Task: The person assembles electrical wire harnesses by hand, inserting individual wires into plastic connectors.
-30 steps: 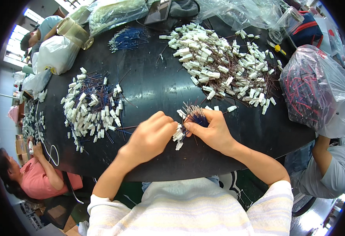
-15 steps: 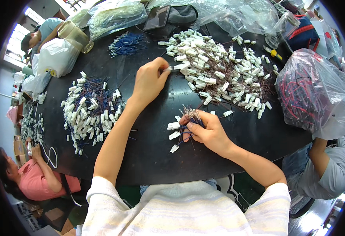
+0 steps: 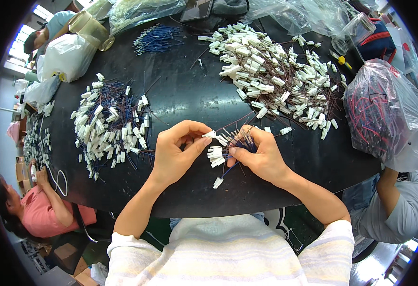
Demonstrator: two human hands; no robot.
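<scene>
Near the middle of the black table, my left hand (image 3: 180, 148) pinches a white plastic connector (image 3: 210, 134) with a thin dark reddish wire trailing from it. Right beside it, my right hand (image 3: 261, 155) is closed round a bundle of wires (image 3: 241, 139), mostly blue, with bare metal terminals at their upper ends. Several white connectors (image 3: 215, 155) hang from that bundle on its left side. Beyond the hands lies a large pile of white connectors on brownish wires (image 3: 261, 62). To the left is another pile of white connectors with blue wires (image 3: 106, 126).
A small heap of blue wires (image 3: 157, 39) lies at the back. A clear bag of red and dark wires (image 3: 373, 114) stands at the right, a white plastic bag (image 3: 70, 62) at the left. Clear sheeting (image 3: 299, 16) covers the far edge. Other people sit left and right.
My left hand has come from the edge of the large pile back to my right hand, bringing the connector. My right hand still holds the bundle. The whole view has shifted slightly.
</scene>
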